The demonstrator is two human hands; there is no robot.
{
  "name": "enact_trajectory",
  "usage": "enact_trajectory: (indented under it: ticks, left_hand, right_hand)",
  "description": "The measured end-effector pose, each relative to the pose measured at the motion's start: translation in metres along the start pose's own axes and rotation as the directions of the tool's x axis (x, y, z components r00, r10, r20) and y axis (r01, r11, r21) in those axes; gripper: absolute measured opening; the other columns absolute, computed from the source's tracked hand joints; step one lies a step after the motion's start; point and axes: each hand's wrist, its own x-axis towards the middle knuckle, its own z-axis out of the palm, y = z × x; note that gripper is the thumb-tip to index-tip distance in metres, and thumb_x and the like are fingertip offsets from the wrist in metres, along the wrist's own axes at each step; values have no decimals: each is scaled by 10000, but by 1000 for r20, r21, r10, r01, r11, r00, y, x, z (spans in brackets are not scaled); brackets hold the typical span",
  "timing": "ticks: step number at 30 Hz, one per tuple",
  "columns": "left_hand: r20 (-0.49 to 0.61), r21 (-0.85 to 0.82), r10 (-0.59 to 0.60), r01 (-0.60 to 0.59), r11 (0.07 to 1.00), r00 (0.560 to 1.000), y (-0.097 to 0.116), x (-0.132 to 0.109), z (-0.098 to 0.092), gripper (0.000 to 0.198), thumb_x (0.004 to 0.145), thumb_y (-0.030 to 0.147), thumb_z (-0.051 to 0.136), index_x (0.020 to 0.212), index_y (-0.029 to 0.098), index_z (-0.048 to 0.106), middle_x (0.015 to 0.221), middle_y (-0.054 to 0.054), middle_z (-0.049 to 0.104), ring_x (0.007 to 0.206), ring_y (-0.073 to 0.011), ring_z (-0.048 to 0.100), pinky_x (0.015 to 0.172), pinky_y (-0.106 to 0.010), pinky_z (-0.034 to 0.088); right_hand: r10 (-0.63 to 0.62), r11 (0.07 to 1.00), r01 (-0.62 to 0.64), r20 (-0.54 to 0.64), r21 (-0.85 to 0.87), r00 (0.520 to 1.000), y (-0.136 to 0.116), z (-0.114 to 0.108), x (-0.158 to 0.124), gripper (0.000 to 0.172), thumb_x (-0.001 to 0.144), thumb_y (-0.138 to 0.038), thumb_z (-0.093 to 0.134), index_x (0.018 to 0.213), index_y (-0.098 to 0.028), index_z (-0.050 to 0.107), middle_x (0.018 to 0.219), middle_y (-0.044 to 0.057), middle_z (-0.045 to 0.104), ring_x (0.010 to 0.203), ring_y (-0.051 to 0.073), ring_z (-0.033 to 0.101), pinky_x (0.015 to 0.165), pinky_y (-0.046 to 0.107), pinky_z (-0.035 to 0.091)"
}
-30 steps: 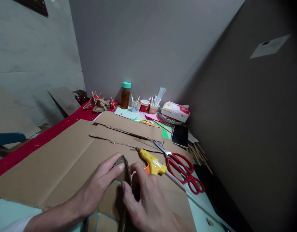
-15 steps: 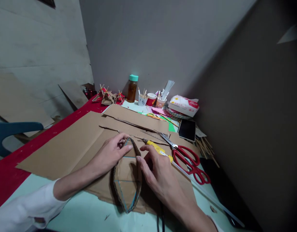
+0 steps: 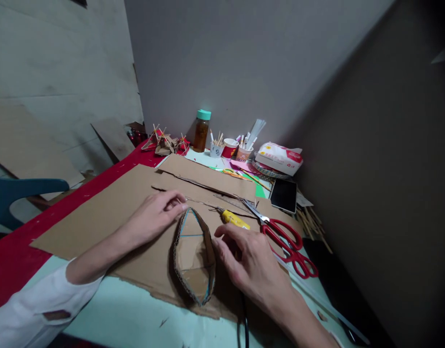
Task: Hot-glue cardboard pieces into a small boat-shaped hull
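Note:
A boat-shaped cardboard piece (image 3: 195,251) with raised walls and blue lines inside lies on a large cardboard sheet (image 3: 142,261). My left hand (image 3: 160,210) is at its far tip, thumb and fingers curved close together; whether they touch the tip is unclear. Just right of the piece is my right hand (image 3: 244,251), its fingers bent and apart, with nothing seen between them. Beyond that hand lies a yellow glue gun (image 3: 235,220), its rear part hidden by the hand. Red-handled scissors (image 3: 283,237) rest to the right.
Along the back stand a bottle (image 3: 201,133), cups (image 3: 230,147) of sticks and pens, and a tissue pack (image 3: 278,157). A phone (image 3: 283,195) and wooden sticks (image 3: 311,220) lie at the right. A black cable (image 3: 246,319) runs down the near edge.
My left hand has moved off the piece's side, up and left to its far tip. My right hand has drawn slightly right, away from the wall. The piece has turned a little.

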Motion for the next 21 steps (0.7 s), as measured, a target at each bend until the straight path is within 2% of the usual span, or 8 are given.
enact_trajectory:
  ticks: [3,7,9,11,13,15,18,21]
  left_hand:
    - [104,27,14,-16,1000,995,-2,-2,7,238,784,416,650,900,214,700,678,18,645,665,-200,565,642,-321,384]
    - [82,-17,15,-14,1000,997,-4,-3,16,202,771,369,626,886,206,661,625,51,562,586,-160,499,571,-291,353]
    - [33,-65,8,-5,998,999,-3,-2,16,222,765,381,625,891,199,639,630,57,533,573,-143,480,554,-275,356]
    - [-15,-133,-15,13,991,1000,-2,-1,14,266,777,429,615,904,196,606,629,65,509,535,-128,469,512,-259,366]
    - [-53,-207,-48,36,978,997,-2,1,10,302,793,480,598,898,198,569,597,78,486,473,-118,458,449,-246,373]
    - [-93,-270,-75,48,962,993,-4,3,5,312,808,499,592,885,199,546,553,89,475,429,-112,459,414,-238,386]
    - [-158,-332,-86,29,943,984,-10,8,1,315,832,503,610,857,200,527,529,91,481,424,-105,482,419,-225,416]
    - [-153,-361,-59,-1,932,986,-14,12,-3,349,920,535,567,881,188,552,570,80,503,444,-102,508,441,-234,454]
  right_hand:
    - [32,990,-14,130,-139,991,-8,2,-3,157,967,-307,514,1056,-221,611,792,19,693,667,207,632,603,298,373]
    - [39,955,13,168,-297,985,-15,2,-3,131,965,-231,480,1032,-215,591,797,43,690,701,247,662,567,319,323]
    - [16,967,19,136,-254,991,-13,2,-3,152,970,-202,454,1038,-211,590,836,48,693,738,246,671,582,321,349]
    - [-20,989,30,66,-146,998,-8,2,-4,235,976,-199,448,1172,-213,576,902,45,697,786,239,669,638,322,408]
    - [-51,998,51,1,-34,999,-5,0,-5,353,989,-251,483,1339,-250,521,990,42,699,854,235,667,717,333,458]
    - [-91,995,91,2,29,996,-4,-3,-7,400,997,-348,543,1395,-320,512,1071,32,692,923,232,661,787,342,476]
    - [-150,987,145,80,65,986,-8,-9,-7,346,962,-463,634,1284,-337,630,1077,28,684,945,223,647,804,320,470]
    - [-163,972,152,49,179,985,-8,-14,-4,193,964,-400,643,1076,-265,722,971,26,677,880,195,621,773,293,438]
